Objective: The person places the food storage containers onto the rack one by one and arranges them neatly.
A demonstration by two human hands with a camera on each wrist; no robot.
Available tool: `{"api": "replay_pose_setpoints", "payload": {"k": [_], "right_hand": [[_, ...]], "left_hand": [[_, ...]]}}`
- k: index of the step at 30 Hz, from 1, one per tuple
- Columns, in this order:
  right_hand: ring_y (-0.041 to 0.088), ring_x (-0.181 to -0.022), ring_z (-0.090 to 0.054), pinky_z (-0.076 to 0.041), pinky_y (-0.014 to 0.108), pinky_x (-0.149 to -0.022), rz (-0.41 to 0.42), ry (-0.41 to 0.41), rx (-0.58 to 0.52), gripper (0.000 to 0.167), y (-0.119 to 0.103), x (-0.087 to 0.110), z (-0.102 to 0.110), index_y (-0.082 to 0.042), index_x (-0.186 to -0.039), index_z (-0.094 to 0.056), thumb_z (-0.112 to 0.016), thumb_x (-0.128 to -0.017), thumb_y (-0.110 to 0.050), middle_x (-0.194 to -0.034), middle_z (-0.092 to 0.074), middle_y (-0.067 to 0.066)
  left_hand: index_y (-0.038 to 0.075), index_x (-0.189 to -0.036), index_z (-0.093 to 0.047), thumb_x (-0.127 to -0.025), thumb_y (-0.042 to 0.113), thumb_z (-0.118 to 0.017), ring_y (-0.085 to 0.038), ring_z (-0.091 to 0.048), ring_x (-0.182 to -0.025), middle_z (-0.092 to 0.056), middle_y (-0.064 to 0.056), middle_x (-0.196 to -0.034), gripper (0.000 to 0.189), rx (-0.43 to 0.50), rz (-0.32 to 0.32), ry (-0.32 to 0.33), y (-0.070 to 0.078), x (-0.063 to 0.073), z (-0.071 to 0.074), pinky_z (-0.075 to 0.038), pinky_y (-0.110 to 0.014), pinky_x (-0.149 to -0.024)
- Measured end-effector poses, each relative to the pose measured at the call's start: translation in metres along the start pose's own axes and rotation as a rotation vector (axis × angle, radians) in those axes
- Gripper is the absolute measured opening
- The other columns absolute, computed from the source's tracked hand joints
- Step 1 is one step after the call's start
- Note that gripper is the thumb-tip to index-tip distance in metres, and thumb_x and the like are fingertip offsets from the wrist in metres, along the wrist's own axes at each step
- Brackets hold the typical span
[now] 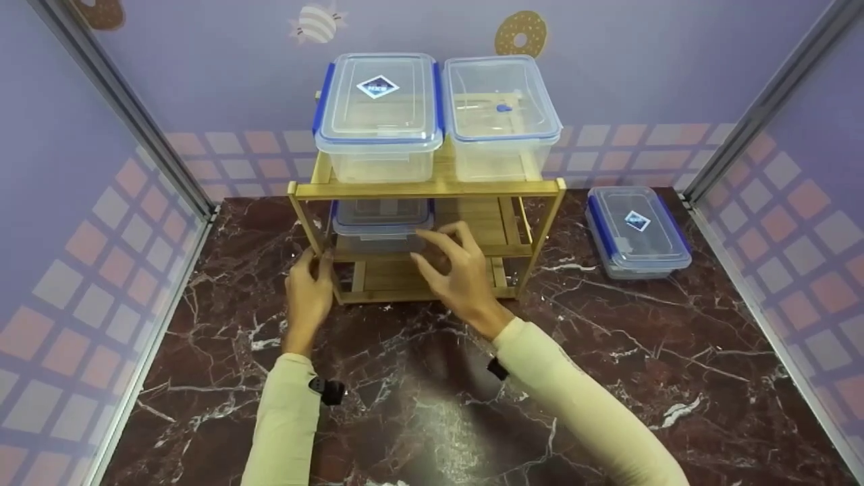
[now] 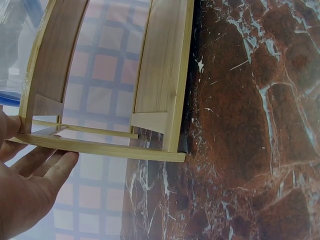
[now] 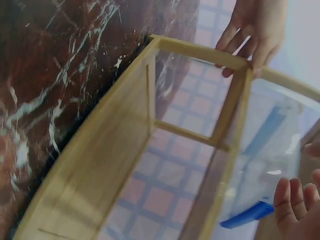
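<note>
A three-tier wooden shelf rack [image 1: 432, 190] stands on the dark marbled surface. My left hand [image 1: 309, 290] pinches its left front post near the middle tier, thumb on one side and fingers on the other, as the left wrist view shows. On the left of the middle tier sits a clear lidded food container [image 1: 381, 229] with blue clips. My right hand [image 1: 462, 273] is in front of that container's right side, fingers spread and slightly bent, with nothing held. In the right wrist view its fingers [image 3: 283, 202] are close to a blue clip; contact cannot be told.
Two larger clear containers stand side by side on the top tier, the left one [image 1: 378, 125] with blue clips and a diamond label, the right one [image 1: 503, 118] with a blue-edged lid. A flat container [image 1: 638, 233] lies right of the rack. Patterned walls [image 1: 776, 169] enclose the surface.
</note>
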State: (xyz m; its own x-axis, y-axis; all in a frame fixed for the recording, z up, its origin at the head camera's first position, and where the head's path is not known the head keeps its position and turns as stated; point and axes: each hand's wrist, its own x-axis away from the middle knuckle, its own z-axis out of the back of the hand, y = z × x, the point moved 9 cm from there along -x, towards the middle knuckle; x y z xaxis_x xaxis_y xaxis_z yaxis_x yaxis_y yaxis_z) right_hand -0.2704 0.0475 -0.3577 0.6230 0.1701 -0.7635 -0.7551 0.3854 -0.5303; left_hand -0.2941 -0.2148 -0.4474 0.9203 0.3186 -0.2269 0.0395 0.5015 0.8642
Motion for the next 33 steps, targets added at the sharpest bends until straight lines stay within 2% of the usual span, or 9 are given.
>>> {"api": "replay_pose_setpoints", "payload": {"k": [4,8,12,15,20,24,29,33], "right_hand": [[0.016,-0.072,-0.057,-0.049,0.022,-0.064,0.065,0.017,-0.032,0.027,-0.02,0.009,0.025,0.0,-0.11,-0.073,-0.081,-0.085,-0.003,-0.096,-0.059,0.01],[0.017,-0.069,-0.056,-0.049,0.022,-0.061,0.088,0.03,-0.097,0.025,-0.035,0.021,0.053,0.001,-0.106,-0.072,-0.08,-0.082,0.002,-0.091,-0.062,0.011],[0.017,-0.073,-0.06,-0.051,0.019,-0.065,0.091,0.049,-0.114,0.023,-0.038,0.035,0.077,0.002,-0.101,-0.073,-0.08,-0.08,0.004,-0.09,-0.065,0.01],[0.015,-0.07,-0.059,-0.05,0.017,-0.062,0.097,0.075,-0.092,0.022,-0.033,0.046,0.097,0.002,-0.097,-0.074,-0.081,-0.077,0.004,-0.087,-0.066,0.009],[0.014,-0.063,-0.053,-0.045,0.015,-0.06,0.074,0.135,-0.021,0.018,-0.008,0.066,0.132,0.002,-0.089,-0.073,-0.081,-0.073,0.006,-0.076,-0.064,0.008],[0.016,-0.057,-0.053,-0.045,0.015,-0.057,-0.002,0.188,0.068,0.02,0.022,0.082,0.162,0.004,-0.084,-0.07,-0.081,-0.07,0.013,-0.069,-0.063,0.009],[0.023,-0.052,-0.051,-0.042,0.013,-0.054,-0.128,0.263,0.203,0.023,0.049,0.094,0.197,0.012,-0.083,-0.067,-0.079,-0.068,0.023,-0.066,-0.061,0.019],[0.012,-0.056,-0.054,-0.041,0.009,-0.058,-0.24,0.308,0.306,0.016,0.099,0.119,0.225,0.01,-0.086,-0.069,-0.08,-0.075,0.014,-0.068,-0.065,0.018]], "left_hand": [[0.003,-0.126,-0.064,-0.107,0.024,-0.053,-0.033,-0.063,-0.101,-0.069,-0.019,-0.11,0.031,0.0,0.001,0.001,0.0,-0.001,0.0,-0.047,-0.05,-0.093],[0.003,-0.126,-0.064,-0.107,0.026,-0.053,-0.034,-0.062,-0.106,-0.068,-0.02,-0.114,0.032,-0.007,-0.004,0.0,0.0,-0.003,0.0,-0.046,-0.052,-0.096],[0.004,-0.125,-0.065,-0.106,0.026,-0.054,-0.034,-0.062,-0.104,-0.069,-0.02,-0.112,0.031,-0.008,0.001,0.007,-0.002,-0.002,0.001,-0.046,-0.052,-0.094],[0.004,-0.125,-0.065,-0.106,0.025,-0.054,-0.033,-0.063,-0.102,-0.069,-0.019,-0.111,0.03,0.001,0.006,0.004,-0.002,-0.001,0.001,-0.048,-0.051,-0.092],[0.003,-0.127,-0.064,-0.107,0.025,-0.053,-0.033,-0.064,-0.103,-0.068,-0.02,-0.113,0.032,0.008,0.011,-0.007,-0.004,-0.001,-0.001,-0.048,-0.05,-0.092],[0.003,-0.127,-0.064,-0.107,0.026,-0.051,-0.034,-0.064,-0.103,-0.068,-0.02,-0.112,0.033,0.01,0.009,-0.016,-0.003,0.0,-0.002,-0.049,-0.05,-0.091],[0.001,-0.127,-0.063,-0.107,0.024,-0.051,-0.035,-0.065,-0.102,-0.068,-0.021,-0.111,0.032,0.013,-0.006,-0.015,-0.001,0.0,-0.001,-0.049,-0.05,-0.091],[0.001,-0.128,-0.063,-0.107,0.024,-0.052,-0.035,-0.064,-0.105,-0.068,-0.021,-0.114,0.033,0.002,-0.004,-0.007,0.0,0.001,-0.001,-0.048,-0.051,-0.093]]}}
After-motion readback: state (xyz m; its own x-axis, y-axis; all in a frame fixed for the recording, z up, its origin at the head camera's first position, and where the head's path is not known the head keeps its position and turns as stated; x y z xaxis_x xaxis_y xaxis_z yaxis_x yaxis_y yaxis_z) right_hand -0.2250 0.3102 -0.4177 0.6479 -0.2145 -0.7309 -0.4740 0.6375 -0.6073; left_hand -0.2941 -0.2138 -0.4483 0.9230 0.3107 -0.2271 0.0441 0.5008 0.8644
